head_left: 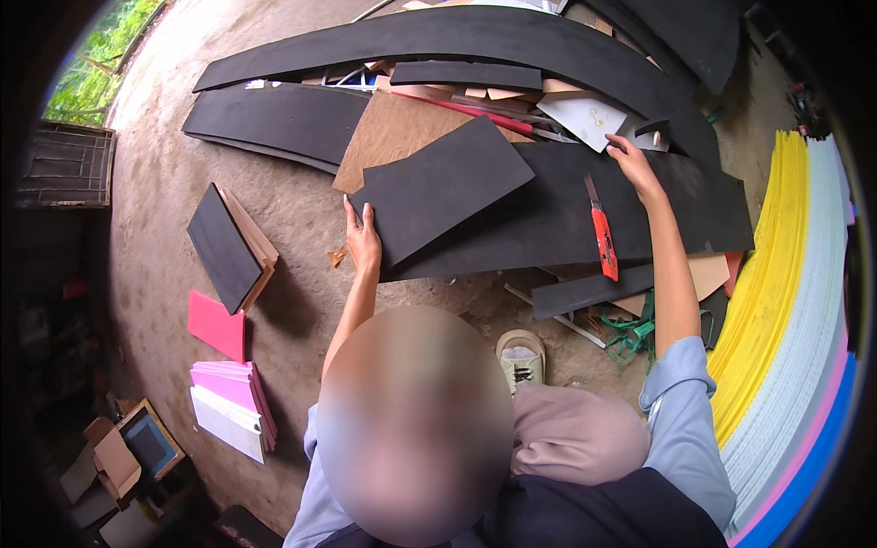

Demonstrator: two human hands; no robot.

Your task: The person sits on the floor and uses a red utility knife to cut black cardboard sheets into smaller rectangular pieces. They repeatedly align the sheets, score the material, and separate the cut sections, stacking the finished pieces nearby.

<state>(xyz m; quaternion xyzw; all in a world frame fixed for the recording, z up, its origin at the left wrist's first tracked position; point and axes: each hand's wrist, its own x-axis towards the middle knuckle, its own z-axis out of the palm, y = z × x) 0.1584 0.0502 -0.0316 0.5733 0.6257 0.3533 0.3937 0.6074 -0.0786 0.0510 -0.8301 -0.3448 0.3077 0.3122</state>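
Observation:
My left hand [363, 239] grips the near left corner of a cut black foam sheet piece [443, 187], which lies tilted on top of a long black sheet [566, 215] on the ground. My right hand [633, 163] reaches out and rests, fingers spread, on the far edge of that long sheet, next to a white offcut [585, 117]. A red utility knife [602, 236] lies on the long sheet between my hands, nearer the right one, with its blade pointing away from me.
More long black sheets [438, 36] and a brown board [388, 137] lie behind. To the left are a black-topped stack [224, 247], a pink sheet [216, 324] and pink and white stacks [233, 406]. Yellow, white, pink and blue sheets [776, 301] pile up right. A shoe [521, 356] and green strap [630, 333] are near.

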